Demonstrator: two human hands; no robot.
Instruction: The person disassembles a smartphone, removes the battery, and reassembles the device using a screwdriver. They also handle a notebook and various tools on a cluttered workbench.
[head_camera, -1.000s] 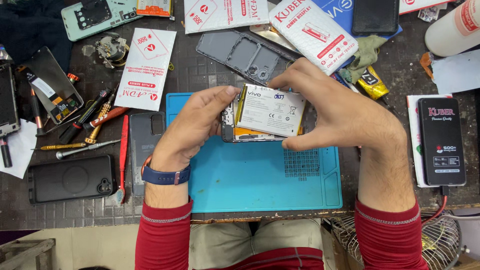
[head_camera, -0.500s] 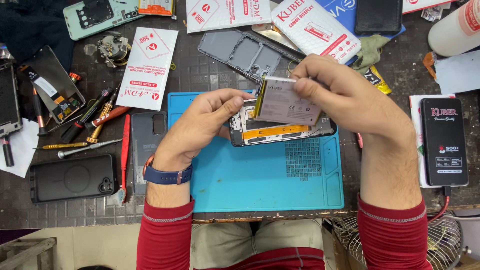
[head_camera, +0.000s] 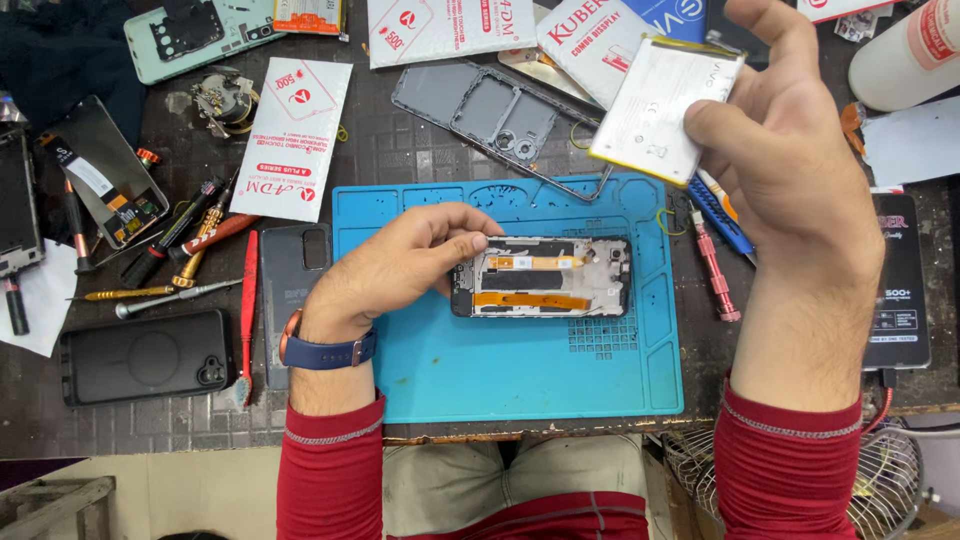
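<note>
Pinched in the right hand (head_camera: 790, 150), the battery (head_camera: 665, 95) is now lifted off the opened phone (head_camera: 545, 277), which the left hand (head_camera: 400, 265) steadies on the blue mat (head_camera: 520, 370).

— That battery (head_camera: 665, 108) at one o'clock?
— Smooth silvery foil, faintly glossy.
— And the work mat (head_camera: 520, 375)?
— Matt blue rubber, ribbed in patches. The opened phone (head_camera: 545, 277) shows bare metal and orange flex ribbon.
</note>
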